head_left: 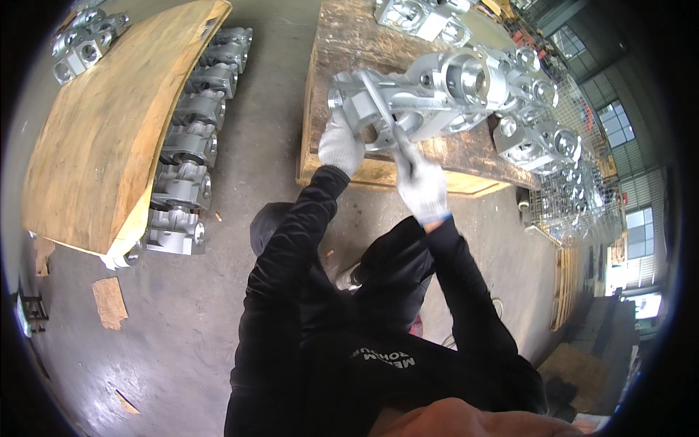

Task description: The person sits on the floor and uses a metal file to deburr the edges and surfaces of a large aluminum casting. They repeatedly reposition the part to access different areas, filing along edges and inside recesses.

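A silvery cast metal housing (429, 95) with round bores lies on the wooden crate top (335, 44) before me. My left hand (341, 149), in a white knitted glove, is closed against the near left end of the casting, its fingers partly hidden. My right hand (422, 188), also gloved, grips the near end of a long, slim grey file (376, 96). The file lies slantwise across the casting's left part, its far end pointing up and left.
More castings (426, 20) stand on the crate's far side and right corner (537, 142). At left, a bowed plywood sheet (116, 131) stands beside a row of castings (191, 146). A wire cage (582, 204) is at right. Cardboard (110, 302) lies on the floor.
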Available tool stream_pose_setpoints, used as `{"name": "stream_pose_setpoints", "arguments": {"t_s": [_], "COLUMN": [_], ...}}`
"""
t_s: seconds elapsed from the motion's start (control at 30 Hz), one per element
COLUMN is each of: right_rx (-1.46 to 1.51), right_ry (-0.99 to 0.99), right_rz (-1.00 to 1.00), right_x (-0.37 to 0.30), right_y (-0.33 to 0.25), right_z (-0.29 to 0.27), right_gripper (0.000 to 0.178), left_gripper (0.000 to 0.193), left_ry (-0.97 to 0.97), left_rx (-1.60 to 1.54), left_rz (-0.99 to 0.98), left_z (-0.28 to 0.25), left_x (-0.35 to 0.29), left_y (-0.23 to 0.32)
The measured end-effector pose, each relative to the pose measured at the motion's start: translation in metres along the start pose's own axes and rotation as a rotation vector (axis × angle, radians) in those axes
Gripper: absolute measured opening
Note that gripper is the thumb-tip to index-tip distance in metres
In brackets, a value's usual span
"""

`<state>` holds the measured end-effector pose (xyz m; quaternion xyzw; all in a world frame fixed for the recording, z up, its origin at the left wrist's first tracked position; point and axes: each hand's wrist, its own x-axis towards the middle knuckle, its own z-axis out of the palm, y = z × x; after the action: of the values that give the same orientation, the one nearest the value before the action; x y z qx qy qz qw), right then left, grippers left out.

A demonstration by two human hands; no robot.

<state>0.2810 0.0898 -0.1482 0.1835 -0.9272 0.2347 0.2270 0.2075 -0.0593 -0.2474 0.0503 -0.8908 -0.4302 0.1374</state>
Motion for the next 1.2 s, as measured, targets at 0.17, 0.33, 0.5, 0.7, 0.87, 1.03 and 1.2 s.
{"name": "stream_pose_setpoints", "arguments": {"t_s": [0.17,0.33,0.5,0.7,0.87,1.03,1.2], "right_rx": [0.103,0.428,-0.024,-0.137,-0.269,-0.04,0.302], "right_ry": [-0.167,-0.157,-0.055,0.076,-0.082,-0.007,0.008], "right_rz": [0.26,0.298,0.086,-0.234,-0.089,-0.081,0.054], "right_x": [0.0,0.001,0.0,0.004,0.002,0.01,-0.014], "right_y": [-0.001,-0.007,-0.02,-0.021,-0.025,-0.017,0.038], "right_z": [0.016,0.015,0.013,0.015,0.013,0.03,-0.023], "right_gripper": [0.043,0.039,0.041,0.041,0.041,0.034,0.039], "left_gripper": [0.059,0.06,0.065,0.065,0.07,0.064,0.06], "left_ry": [-0.045,-0.055,-0.093,-0.12,-0.07,-0.019,0.451], "left_rx": [-0.093,-0.108,-0.109,-0.122,-0.063,-0.558,-0.25], "left_rz": [0.036,0.012,-0.006,0.014,-0.047,0.126,0.3], "left_z": [-0.004,-0.009,-0.013,-0.009,0.012,0.011,-0.019], "left_x": [0.003,0.001,0.002,0.005,0.007,0.006,-0.06], "left_y": [-0.001,0.002,0.006,0.0,-0.013,-0.022,0.017]}}
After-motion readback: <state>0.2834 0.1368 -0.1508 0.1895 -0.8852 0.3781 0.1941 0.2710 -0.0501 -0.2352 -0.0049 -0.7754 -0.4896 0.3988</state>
